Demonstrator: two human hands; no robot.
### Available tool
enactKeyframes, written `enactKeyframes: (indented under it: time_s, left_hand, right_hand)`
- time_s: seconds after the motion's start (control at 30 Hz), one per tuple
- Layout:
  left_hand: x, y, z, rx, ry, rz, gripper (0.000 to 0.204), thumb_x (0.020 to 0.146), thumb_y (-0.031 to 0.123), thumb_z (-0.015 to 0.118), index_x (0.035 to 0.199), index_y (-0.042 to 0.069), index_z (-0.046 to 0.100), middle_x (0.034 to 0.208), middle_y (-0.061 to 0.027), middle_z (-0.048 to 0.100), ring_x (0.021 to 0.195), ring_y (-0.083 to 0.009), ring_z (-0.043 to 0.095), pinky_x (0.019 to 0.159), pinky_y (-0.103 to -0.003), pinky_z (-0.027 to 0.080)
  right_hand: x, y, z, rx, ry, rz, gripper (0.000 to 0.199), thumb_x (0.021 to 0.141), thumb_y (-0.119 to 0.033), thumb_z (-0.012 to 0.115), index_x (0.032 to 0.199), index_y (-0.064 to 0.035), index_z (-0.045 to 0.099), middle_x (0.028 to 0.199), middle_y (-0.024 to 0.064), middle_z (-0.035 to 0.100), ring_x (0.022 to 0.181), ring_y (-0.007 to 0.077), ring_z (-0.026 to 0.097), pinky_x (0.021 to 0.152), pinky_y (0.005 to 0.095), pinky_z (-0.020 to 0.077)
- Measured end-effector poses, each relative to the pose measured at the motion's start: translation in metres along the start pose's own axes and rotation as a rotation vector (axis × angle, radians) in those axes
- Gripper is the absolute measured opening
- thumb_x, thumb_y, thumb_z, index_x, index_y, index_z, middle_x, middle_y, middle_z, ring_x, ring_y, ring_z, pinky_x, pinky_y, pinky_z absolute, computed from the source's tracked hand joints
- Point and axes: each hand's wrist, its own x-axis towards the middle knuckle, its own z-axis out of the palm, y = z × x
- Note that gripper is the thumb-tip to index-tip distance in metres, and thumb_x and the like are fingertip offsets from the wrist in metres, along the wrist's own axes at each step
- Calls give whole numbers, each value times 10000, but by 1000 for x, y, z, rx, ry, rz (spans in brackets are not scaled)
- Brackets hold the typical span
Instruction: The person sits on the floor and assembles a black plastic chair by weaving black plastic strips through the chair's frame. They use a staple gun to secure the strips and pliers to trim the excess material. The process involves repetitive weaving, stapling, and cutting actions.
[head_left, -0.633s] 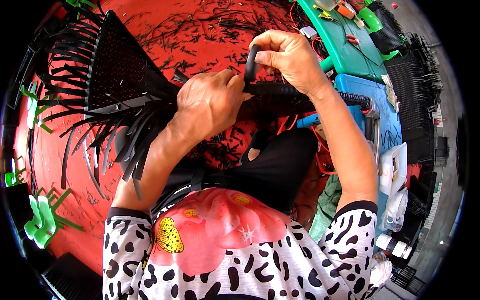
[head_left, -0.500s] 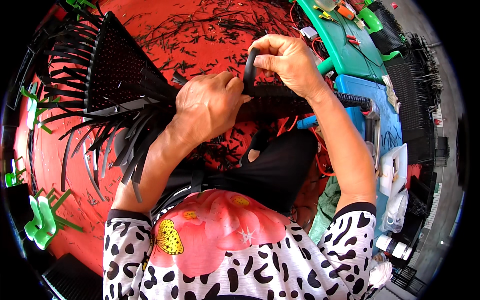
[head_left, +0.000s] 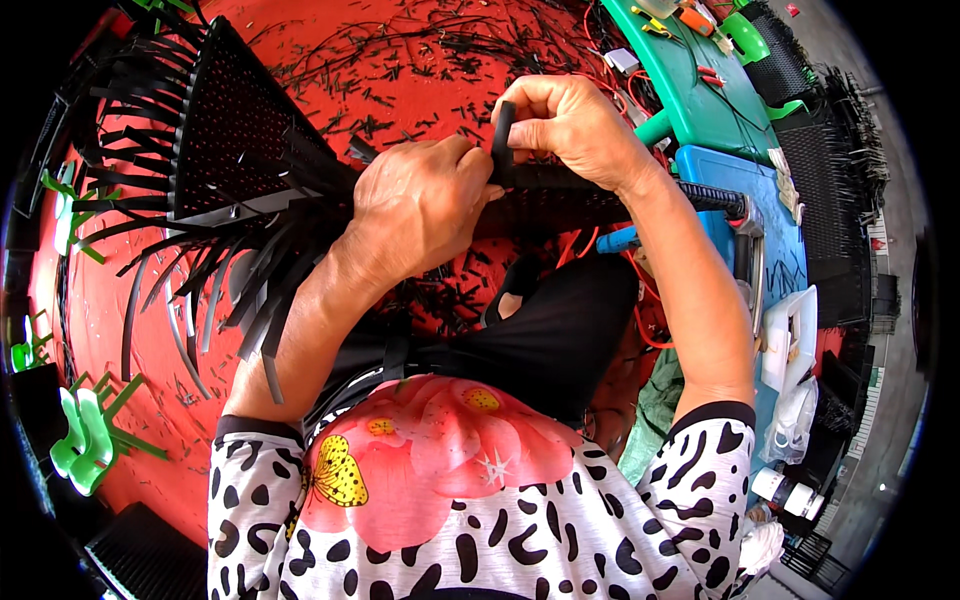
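Note:
A black woven panel (head_left: 255, 140) stretches across in front of me, with many loose flat strips fanning out along its left side. My left hand (head_left: 420, 205) is closed over the panel's edge, its fingers curled and their tips partly hidden. Beside it a short black strip (head_left: 503, 145) stands up from the edge. Thumb and forefinger of my right hand (head_left: 575, 130) pinch the upper part of that strip. The panel's edge runs on beneath my right wrist towards a metal tube (head_left: 748, 235) on the right.
Black offcuts litter the red floor (head_left: 350, 50). At the right are a green stool (head_left: 700, 110) with tools, a blue surface (head_left: 735, 175) and a white tray (head_left: 790, 340). Green chair-like pieces (head_left: 85, 440) lie at the left.
The pinched strip stands straighter than before, and my right hand has shifted very slightly. My left hand keeps its place on the panel's edge.

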Motion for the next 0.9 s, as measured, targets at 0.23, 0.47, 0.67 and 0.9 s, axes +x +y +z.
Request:
enactKeyframes:
  time_s: [0.23,0.47,0.67,0.9]
  left_hand:
    - [-1,-3,0,-20,-23,-8,207,744,138,688,755,32,511,710,-111,527,622,-323,564,514,-413,446]
    - [3,-10,2,-23,20,2,205,747,142,683,748,37,507,714,-121,535,628,-341,570,523,-423,448]
    - [8,-13,3,-29,-1,21,215,769,177,669,761,28,514,709,-134,545,646,-364,572,540,-440,462]
    - [15,-21,4,-19,-18,-54,227,776,197,674,939,56,603,781,-120,611,717,-353,605,584,-420,488]
  right_hand:
    - [-14,-5,14,-470,250,-179,240,744,-96,715,952,-20,624,741,66,621,670,150,611,652,294,490]
    - [-36,17,39,-1183,447,-825,221,658,-121,715,847,-76,609,850,40,552,843,231,588,740,355,454]
    - [-55,11,48,-1097,418,-930,103,699,-95,653,778,-56,601,834,61,541,819,252,582,712,383,451]
    - [-112,9,78,-1056,450,-871,140,680,-60,665,805,-10,623,835,79,549,801,244,572,699,396,460]
